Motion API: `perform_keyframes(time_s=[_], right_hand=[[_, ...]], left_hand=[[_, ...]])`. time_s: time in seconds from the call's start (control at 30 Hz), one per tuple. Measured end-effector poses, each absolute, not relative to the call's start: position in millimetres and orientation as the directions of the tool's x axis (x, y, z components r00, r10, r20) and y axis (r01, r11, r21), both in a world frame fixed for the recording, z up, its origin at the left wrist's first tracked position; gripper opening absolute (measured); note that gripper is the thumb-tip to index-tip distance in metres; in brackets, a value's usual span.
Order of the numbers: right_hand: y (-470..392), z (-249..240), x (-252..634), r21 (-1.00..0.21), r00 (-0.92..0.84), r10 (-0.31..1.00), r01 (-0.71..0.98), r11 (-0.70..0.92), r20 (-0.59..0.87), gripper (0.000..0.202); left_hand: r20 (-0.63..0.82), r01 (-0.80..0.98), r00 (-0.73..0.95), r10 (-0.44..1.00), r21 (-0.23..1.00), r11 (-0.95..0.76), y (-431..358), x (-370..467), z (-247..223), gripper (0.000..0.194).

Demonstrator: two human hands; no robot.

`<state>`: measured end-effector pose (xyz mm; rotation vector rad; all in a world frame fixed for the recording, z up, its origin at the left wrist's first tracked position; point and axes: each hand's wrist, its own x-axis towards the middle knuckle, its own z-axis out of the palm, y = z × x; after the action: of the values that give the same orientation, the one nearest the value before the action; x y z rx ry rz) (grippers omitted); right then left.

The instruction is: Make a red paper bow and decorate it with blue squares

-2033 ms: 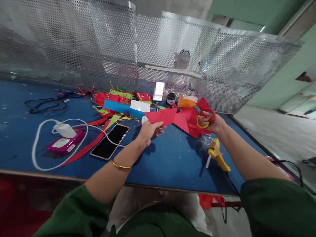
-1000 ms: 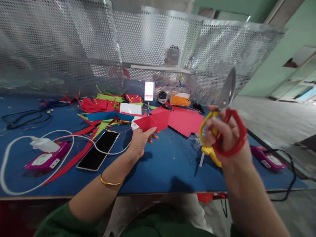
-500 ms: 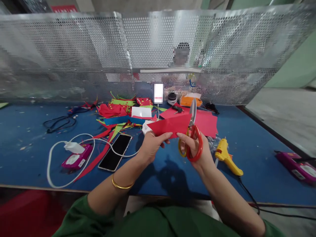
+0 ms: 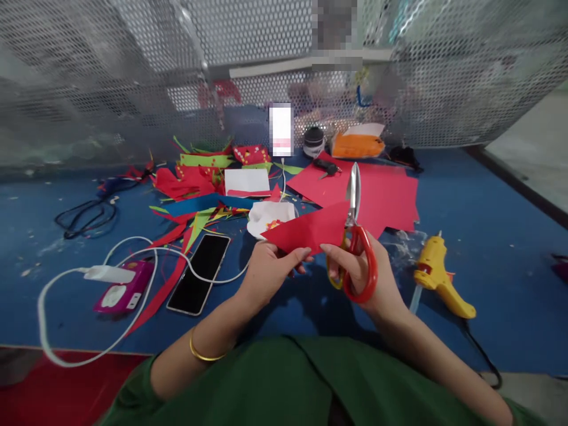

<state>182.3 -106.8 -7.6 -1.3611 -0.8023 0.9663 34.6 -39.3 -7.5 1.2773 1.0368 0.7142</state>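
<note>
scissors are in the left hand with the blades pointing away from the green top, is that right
Wrong hand: the head view shows the scissors in the right hand, with the blades pointing away from the green top.

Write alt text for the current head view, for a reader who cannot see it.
A person's left hand and right hand hold a piece of red paper above a blue table; the right hand also holds scissors. Beyond lie red sheets and coloured paper scraps, with a phone left and a yellow glue gun right.
</note>
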Motion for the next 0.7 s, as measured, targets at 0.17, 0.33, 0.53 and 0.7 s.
perform_keyframes(time_s=[0.17, 0.33, 0.53, 0.7], right_hand=[[-107.0, -5.8, 181.4, -0.998, 0.46, 0.886, -0.009, -0.068, -0.065, 0.032], [-112.1, -8.2, 183.5, -0.999, 0.519, 0.855, 0.037, -0.03, -0.007, 0.039], [-131.7, -30.8, 189.3, -0.989, 0.3, 0.943, 0.073, 0.128, 0.144, 0.046], [-141.6, -41.9, 195.5, -0.986, 0.182, 0.98, 0.16, 0.046, 0.075, 0.059]], left_hand=[[-0.242, 0.131, 0.431, 0.869, 0.97, 0.205, -41.1, 33.8, -5.8, 0.017], [-0.276, 0.075, 0.417, 0.866, 0.96, 0.27, -35.5, 28.2, -0.2, 0.019], [-0.233, -0.063, 0.287, 0.929, 0.963, 0.262, -22.5, 16.0, 10.3, 0.019], [-0.198, -0.115, 0.247, 0.949, 0.966, 0.231, -19.6, 12.9, 11.9, 0.016]])
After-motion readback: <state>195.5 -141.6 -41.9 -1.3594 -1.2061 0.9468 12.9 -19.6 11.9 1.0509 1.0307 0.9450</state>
